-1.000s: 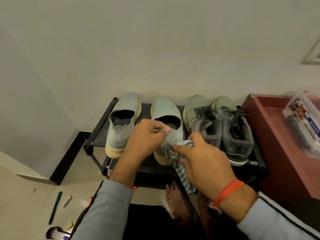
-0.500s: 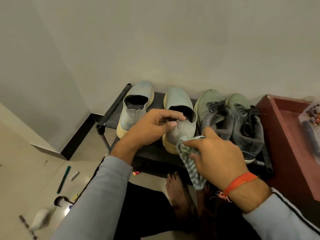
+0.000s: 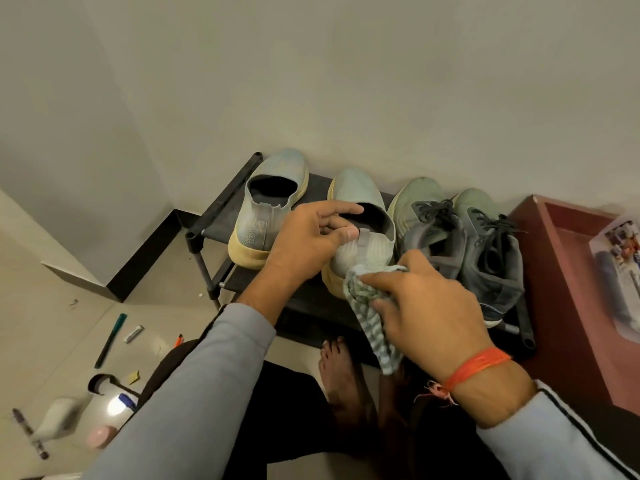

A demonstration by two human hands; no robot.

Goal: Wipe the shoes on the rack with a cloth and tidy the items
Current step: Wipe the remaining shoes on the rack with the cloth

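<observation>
A black shoe rack (image 3: 221, 216) stands against the wall with several shoes on top. Two are pale blue slip-ons with yellowish soles: one at the left (image 3: 266, 209) and one in the middle (image 3: 356, 188). My left hand (image 3: 308, 244) grips the heel of the middle slip-on, thumb on the pull tab and fingers over the collar. My right hand (image 3: 426, 306) holds a green-and-white striped cloth (image 3: 367, 310) against that heel's lower right side; the cloth's tail hangs down. Two grey-green laced sneakers (image 3: 485, 244) sit to the right.
A dark red cabinet top (image 3: 568, 271) with a plastic packet (image 3: 620, 265) is at the right. On the floor at the left lie a green pen (image 3: 111, 339), a small white tube (image 3: 133, 334), a white bottle (image 3: 55, 422) and other small items. My bare feet (image 3: 343, 379) are below the rack.
The view has shifted so the rack sits further right and lower. My left hand's fingers have opened over the shoe's collar, and my right hand has carried the cloth down to the heel.
</observation>
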